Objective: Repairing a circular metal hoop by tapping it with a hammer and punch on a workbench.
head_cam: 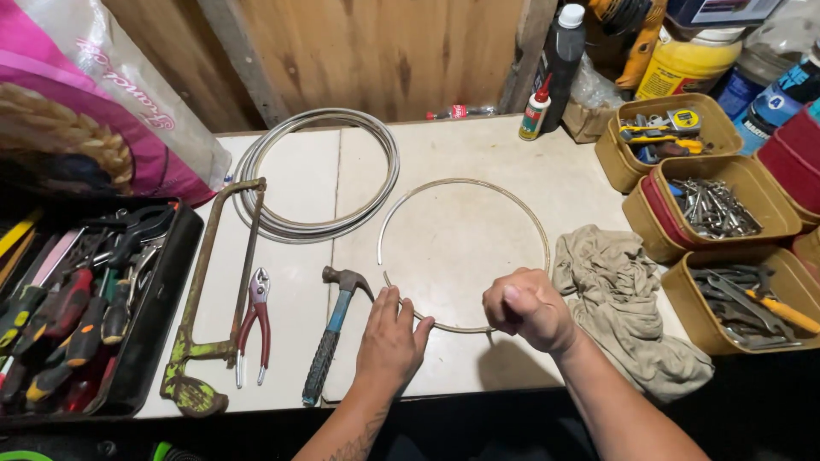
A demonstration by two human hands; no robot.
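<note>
— Where's the metal ring [521,213] sitting?

— Flat on the white benchtop [461,149], just right of the hammer [335,333]. You're pressing your left hand [391,337] open on its near edge — pinning it down — while your right hand [528,309] is fisted tight around the ring's end beside it.
</note>
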